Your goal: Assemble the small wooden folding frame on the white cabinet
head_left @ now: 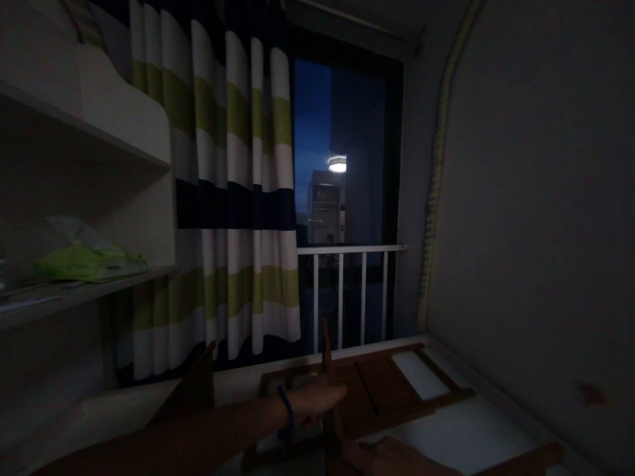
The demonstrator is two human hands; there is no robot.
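An upright wooden strip (326, 354) stands near the middle of the lower half, its long axis running almost from 12 to 6 o'clock, with its narrow tip leaning slightly toward 11. It rises over a brown wooden frame (384, 387), which lies on a white surface (446, 436); the frame's long axis runs from just below 9 to just above 3 o'clock, with its end crosspiece toward 3.

The room is dim. The strip's middle is hidden behind the left hand (317, 399), its foot is lost in shadow, and whether it joins the frame cannot be made out. The bottom edge cuts off part of the right hand (389, 457) and a wooden bar (533, 456) at 4 o'clock.

The left hand crosses the strip from the 9 o'clock side, one digit stretched past it toward 3; the strip's tip stands at 12 o'clock from these fingers. Whether they grip it, I cannot tell. The right fingers are near the strip's lower part, at 5 o'clock from the left hand; their hold is too dark to tell.
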